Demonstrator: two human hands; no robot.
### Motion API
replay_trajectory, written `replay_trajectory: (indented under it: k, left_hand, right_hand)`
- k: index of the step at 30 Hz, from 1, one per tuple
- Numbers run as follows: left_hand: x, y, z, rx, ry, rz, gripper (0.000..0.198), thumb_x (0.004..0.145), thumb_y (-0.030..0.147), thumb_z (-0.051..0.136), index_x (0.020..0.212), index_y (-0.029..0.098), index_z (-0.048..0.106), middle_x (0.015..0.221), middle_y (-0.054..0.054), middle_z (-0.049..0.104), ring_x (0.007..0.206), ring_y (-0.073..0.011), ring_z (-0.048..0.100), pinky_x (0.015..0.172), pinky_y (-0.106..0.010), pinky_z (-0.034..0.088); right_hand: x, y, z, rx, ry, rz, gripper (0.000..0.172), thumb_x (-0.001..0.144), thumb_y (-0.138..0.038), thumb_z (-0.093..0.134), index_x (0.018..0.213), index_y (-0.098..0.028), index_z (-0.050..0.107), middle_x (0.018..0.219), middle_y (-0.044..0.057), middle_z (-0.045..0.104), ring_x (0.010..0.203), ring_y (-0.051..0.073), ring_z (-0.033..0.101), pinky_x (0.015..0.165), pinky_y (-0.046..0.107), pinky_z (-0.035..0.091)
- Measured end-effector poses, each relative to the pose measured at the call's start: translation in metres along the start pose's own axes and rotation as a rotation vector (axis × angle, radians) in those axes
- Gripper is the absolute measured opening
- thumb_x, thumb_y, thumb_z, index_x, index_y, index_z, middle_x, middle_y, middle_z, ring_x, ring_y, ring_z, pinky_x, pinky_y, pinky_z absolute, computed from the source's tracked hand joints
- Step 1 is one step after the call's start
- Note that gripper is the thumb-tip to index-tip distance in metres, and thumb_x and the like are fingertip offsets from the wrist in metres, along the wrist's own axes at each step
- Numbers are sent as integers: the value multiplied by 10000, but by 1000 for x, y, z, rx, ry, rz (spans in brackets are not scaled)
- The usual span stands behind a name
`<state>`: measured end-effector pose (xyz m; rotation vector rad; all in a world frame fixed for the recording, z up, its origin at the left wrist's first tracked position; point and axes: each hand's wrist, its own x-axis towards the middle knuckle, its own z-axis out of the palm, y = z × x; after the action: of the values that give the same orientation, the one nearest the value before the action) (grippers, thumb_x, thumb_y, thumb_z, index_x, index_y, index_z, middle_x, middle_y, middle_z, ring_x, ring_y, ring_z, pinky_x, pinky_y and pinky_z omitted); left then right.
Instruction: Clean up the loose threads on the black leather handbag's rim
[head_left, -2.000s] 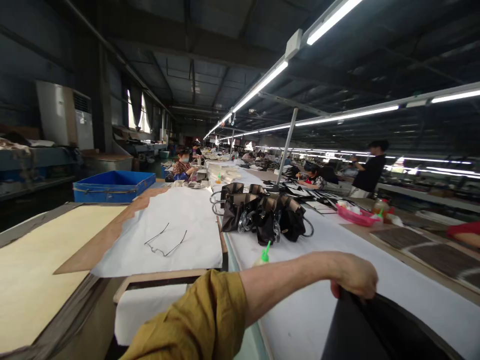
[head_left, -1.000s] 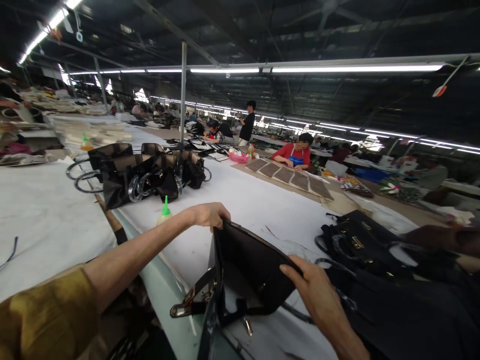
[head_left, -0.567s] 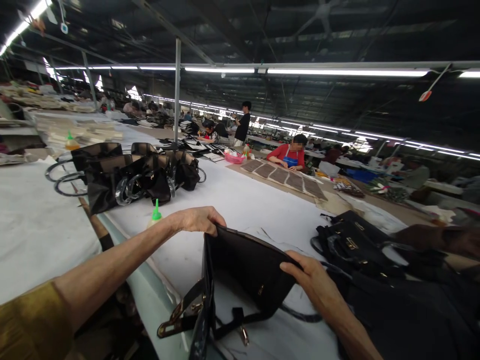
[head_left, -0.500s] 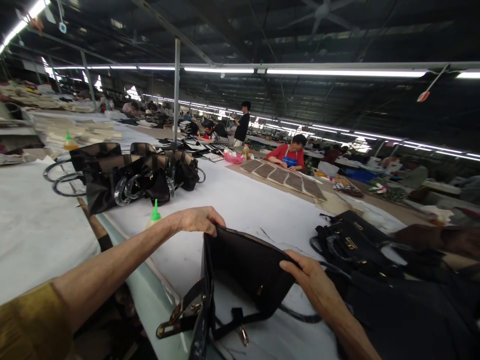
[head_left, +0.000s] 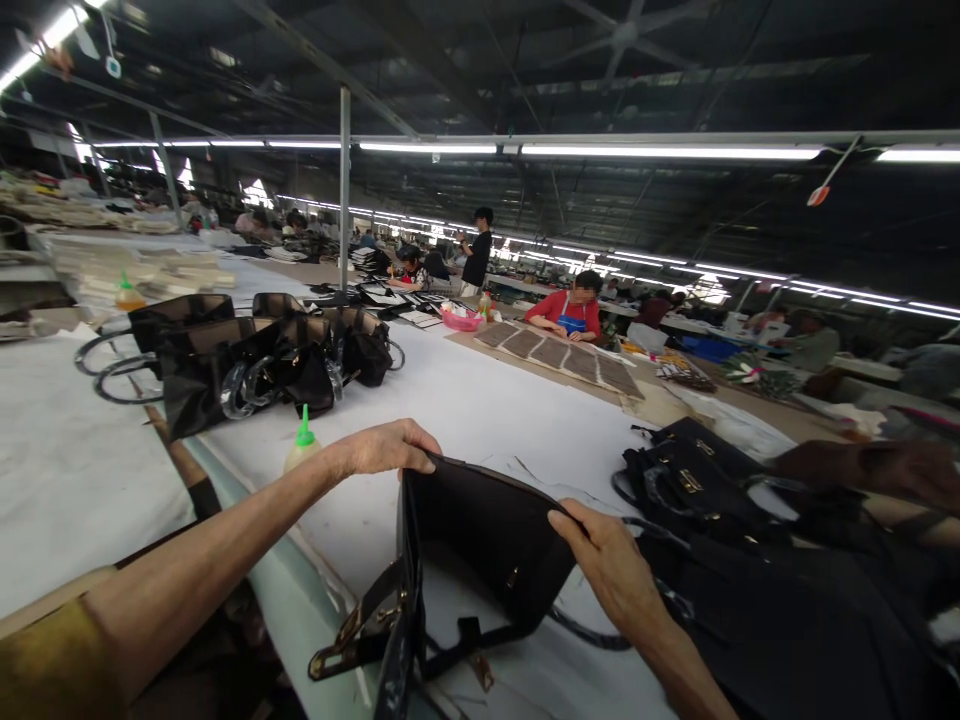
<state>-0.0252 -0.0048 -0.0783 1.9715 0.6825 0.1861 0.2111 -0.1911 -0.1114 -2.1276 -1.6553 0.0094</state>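
Observation:
Between my hands a black handbag [head_left: 495, 530] is held up over the white table, part of its panel spread wide. My left hand [head_left: 394, 447] pinches the upper left corner of its edge. At the upper right corner, my right hand [head_left: 600, 545] grips the same edge with the thumb on the near face. A strap with gold-coloured metal fittings [head_left: 360, 630] hangs at the bag's left side. Beyond my left forearm stands a bottle with a green nozzle [head_left: 304, 440], partly hidden by the arm.
Several black handbags [head_left: 214, 375] with wrapped handles stand at the left on the white table [head_left: 480, 400]. More black bags [head_left: 690, 475] lie at the right, near another person's arm [head_left: 862, 475]. A person in red [head_left: 570, 310] sits across the table by striped brown sheets [head_left: 555, 355].
The view has shifted slightly, so the scene sits a little further left. Both hands keep their hold on the bag, which looks nearly unchanged.

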Motion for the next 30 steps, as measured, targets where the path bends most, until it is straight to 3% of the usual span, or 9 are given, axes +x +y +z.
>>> replay_trajectory:
  k: [4,8,14,23,30]
  left_hand:
    - [1,2,3,-10,-33,36,266,635,284,582,825,113,661,685,-8,595,672,-128,493,659,-198,398]
    - [3,1,4,-14,-43,49,264,638,277,578,827,112,661,677,-7,590,651,-120,487,649,-198,399]
    - [4,-3,5,-32,-44,65,260,651,261,571,838,106,662,677,-11,592,627,-113,479,650,-208,401]
    - [3,-9,6,-48,11,76,246,655,266,568,831,123,666,652,4,577,613,-108,460,634,-206,389]
    - [2,-6,10,-55,33,63,253,629,264,571,807,115,672,629,6,564,596,-109,447,617,-212,383]
  right_hand:
    - [6,-2,-4,-113,-19,13,333,860,-400,341,665,-212,534,617,-19,565,624,154,511,566,243,319]
    - [16,-10,-4,-219,20,-116,208,854,-302,395,947,-254,574,871,4,639,746,175,567,612,254,334]
    - [28,-30,7,-372,37,-146,231,864,-338,413,711,-229,548,609,-3,617,578,164,565,506,253,250]
    - [31,-37,6,-400,1,-94,303,881,-355,375,685,-218,560,604,15,628,590,155,580,502,258,224]
    - [35,-53,8,-474,-31,-42,219,864,-337,434,768,-210,584,676,44,644,643,179,603,517,252,266]
